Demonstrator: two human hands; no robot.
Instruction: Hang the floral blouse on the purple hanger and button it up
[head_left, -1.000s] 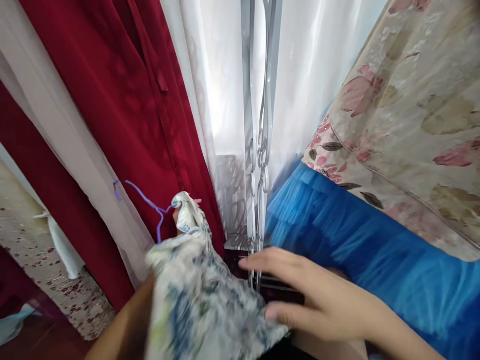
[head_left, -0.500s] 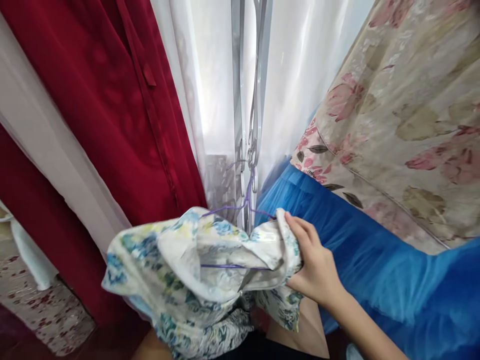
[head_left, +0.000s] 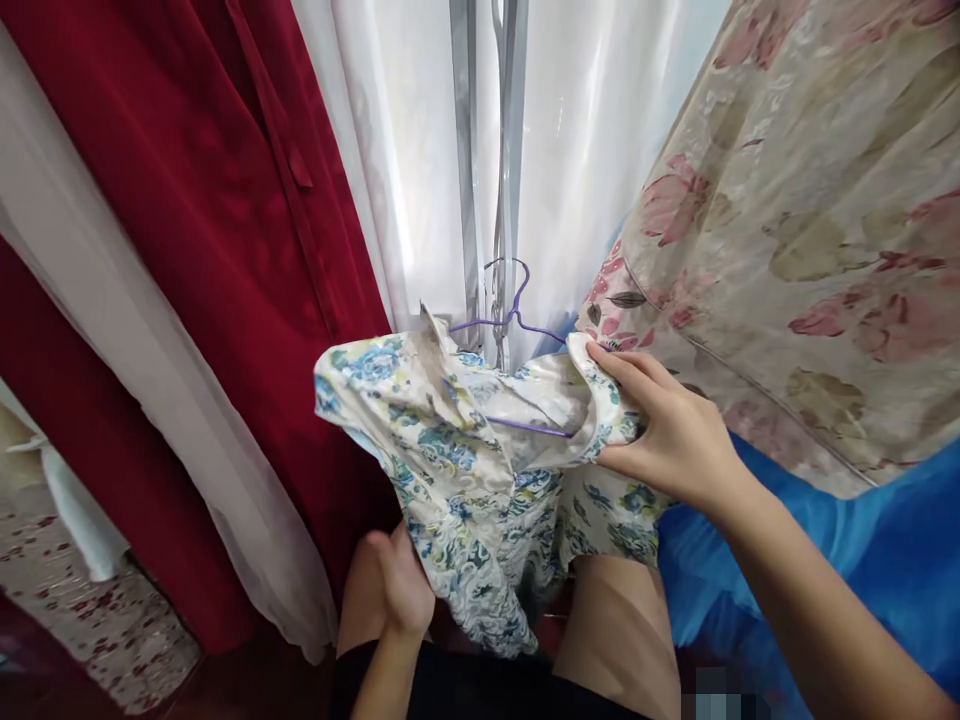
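Observation:
A white blouse (head_left: 442,470) with blue, green and yellow flowers hangs on a purple hanger (head_left: 517,318), whose lower bar shows inside the neck opening. My right hand (head_left: 671,425) is closed on the blouse's shoulder at the right, thumb below and fingers above. Low on the other side, my left hand (head_left: 409,585) is against the blouse's edge, over my leg. The cloth hides part of its fingers, so I cannot see whether it grips. The hanger's hook stands up in front of hanging grey straps.
Long red cloth (head_left: 300,260) and white curtains (head_left: 416,170) hang behind and to the left. Grey straps (head_left: 465,150) run down the middle. At the right hang a beige flowered cloth (head_left: 810,250) and blue tulle (head_left: 750,580).
The blouse and hanger have risen and shifted right, and the blouse's left side has straightened. My right hand moved up and right with it. My left hand has come into view below.

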